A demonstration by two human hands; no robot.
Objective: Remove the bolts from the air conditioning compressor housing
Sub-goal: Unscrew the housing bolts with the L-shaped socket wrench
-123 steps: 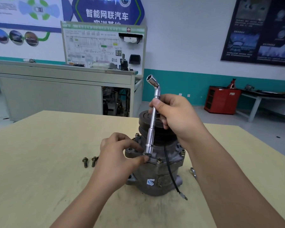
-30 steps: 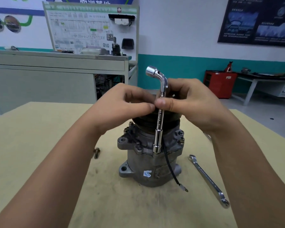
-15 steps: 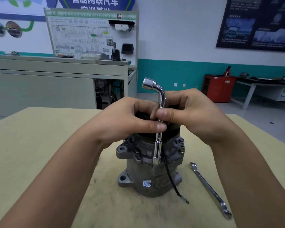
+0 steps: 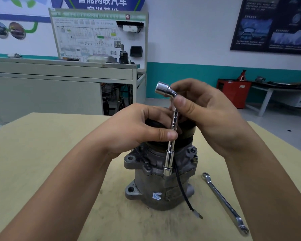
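Atop tan table, grimy grey compressor housing upright, left hand, right hand, each grip pinching chrome socket wrench.

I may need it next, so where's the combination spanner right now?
In the head view the spanner lies on the table, just right of the compressor housing.

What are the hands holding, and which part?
Both hold the L-shaped socket wrench: the left hand pinches its shaft midway, the right hand pinches just below the bend.
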